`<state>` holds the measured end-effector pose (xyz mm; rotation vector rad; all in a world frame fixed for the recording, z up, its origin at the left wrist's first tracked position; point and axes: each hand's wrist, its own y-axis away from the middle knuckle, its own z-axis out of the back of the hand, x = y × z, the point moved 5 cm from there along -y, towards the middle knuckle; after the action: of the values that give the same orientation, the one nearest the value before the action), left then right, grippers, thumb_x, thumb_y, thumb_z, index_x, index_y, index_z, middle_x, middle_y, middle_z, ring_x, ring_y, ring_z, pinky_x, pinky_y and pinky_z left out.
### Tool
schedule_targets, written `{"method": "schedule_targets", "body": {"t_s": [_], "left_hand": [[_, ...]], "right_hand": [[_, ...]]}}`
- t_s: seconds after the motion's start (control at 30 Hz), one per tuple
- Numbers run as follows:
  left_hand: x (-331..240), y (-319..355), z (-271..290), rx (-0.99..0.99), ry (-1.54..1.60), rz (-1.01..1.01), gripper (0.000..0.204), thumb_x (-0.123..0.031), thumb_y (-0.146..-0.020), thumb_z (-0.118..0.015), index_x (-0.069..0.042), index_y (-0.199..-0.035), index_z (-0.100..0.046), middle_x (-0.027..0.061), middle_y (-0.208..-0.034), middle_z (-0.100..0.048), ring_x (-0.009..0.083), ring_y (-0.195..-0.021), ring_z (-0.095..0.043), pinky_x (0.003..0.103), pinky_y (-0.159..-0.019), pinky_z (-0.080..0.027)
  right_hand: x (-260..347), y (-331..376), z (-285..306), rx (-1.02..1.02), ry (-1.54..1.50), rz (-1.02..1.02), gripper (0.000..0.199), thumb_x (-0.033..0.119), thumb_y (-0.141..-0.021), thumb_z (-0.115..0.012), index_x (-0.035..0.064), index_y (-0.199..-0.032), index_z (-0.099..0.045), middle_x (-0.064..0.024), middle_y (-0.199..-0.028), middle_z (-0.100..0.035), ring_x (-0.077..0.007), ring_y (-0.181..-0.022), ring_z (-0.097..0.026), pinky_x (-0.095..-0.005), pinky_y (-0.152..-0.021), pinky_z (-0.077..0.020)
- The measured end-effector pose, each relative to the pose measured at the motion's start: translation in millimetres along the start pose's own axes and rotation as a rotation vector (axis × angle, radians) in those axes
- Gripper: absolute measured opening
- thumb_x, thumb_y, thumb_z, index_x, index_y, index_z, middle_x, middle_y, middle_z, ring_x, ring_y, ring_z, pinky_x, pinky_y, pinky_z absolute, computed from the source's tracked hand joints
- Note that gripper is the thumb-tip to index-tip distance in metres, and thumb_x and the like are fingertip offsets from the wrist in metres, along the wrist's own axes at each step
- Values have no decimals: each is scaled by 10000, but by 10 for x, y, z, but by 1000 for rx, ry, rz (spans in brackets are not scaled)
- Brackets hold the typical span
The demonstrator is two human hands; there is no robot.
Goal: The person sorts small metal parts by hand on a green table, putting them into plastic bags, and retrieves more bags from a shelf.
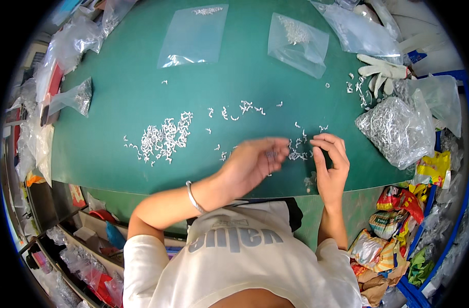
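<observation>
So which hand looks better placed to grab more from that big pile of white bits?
Probably the left hand: it lies nearer the big pile of white bits on the green mat. The right hand is farther away.

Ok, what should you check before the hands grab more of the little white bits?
1. Bits within reach: ok. A small cluster lies between the left hand and right hand.
2. Left hand free: cannot tell. Fingers curl over something small.
3. Right hand free: cannot tell. Its fingertips are pinched together.
4. Sorted pile apart from the cluster: ok.
5. Bags lie flat on the mat: ok.
6. Big full bag clear of the hands: ok.
</observation>
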<state>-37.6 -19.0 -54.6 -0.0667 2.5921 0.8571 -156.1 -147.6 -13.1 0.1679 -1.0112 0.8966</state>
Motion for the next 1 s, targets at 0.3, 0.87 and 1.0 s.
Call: {"method": "schedule_targets", "body": {"t_s": [0.3, 0.87, 1.0], "left_hand": [[-1104, -862, -651, 41, 64, -429, 651, 4, -921, -367, 96, -1476, -41, 278, -1552, -55, 372, -1450, -131, 476, -1187, -168], [-156, 588, 270, -37, -1556, -855, 344, 87, -847, -552, 27, -1182, -601, 186, -1346, -536, 369, -1317, -447, 514, -1117, -301], [-128, 668, 369, -176, -1657, -836, 384, 90, -842, -552, 25, -1219, -576, 196, -1389, -491, 382, -1346, -404, 516, -1134, -258]], "right_hand": [[-97, 14, -36, 10, -82, -49, 108, -14, -834, -637, -7, -928, -689, -121, -965, -647, -255, -923, -597, -331, -855, -455], [-187, 152, 7, 278, 281, 76, 568, 161, -909, -566, -4, -1424, -390, -175, -1488, -386, -346, -1412, -305, -495, -1149, -204], [-179, 272, -113, 433, 374, 130, 643, 196, -864, -614, 1, -1431, -384, -176, -1508, -354, -353, -1421, -285, -507, -1151, -196]]}}
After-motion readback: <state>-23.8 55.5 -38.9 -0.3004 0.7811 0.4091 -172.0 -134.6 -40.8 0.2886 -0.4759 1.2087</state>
